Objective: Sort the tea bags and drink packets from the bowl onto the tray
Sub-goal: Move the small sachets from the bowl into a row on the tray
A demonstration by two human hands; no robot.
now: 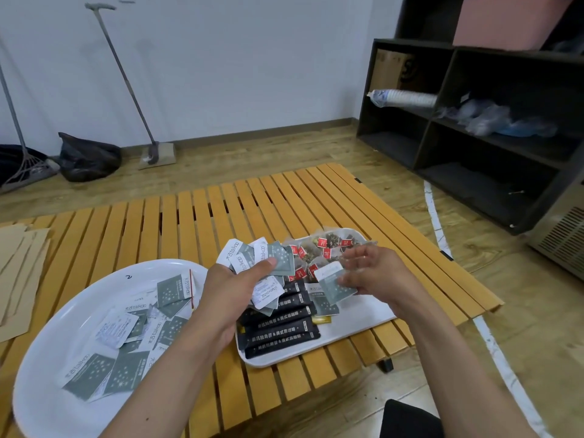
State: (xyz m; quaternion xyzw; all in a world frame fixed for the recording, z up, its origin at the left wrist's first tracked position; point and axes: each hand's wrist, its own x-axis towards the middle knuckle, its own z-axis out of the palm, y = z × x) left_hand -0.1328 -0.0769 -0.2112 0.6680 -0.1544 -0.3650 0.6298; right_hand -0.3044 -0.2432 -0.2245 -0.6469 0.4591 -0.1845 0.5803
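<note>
A white bowl (63, 314) at the lower left holds several grey-green and white tea packets (126, 371). A white tray (357, 324) to its right carries black drink sticks (278, 330) in a row and clear tea bags with red tags (322, 248) at its far end. My left hand (230, 295) hovers over the tray's left edge, shut on a fanned bundle of grey-green packets (252, 257). My right hand (376, 273) pinches a single grey-green packet (335, 286) above the tray's middle. One more grey-green packet (325, 306) lies on the tray beneath it.
Everything sits on a low yellow slatted table (221, 210). Brown paper sheets (19, 273) lie at its left edge. A dark shelf unit (493, 128) stands at the right, brooms and a black bag (88, 156) against the far wall.
</note>
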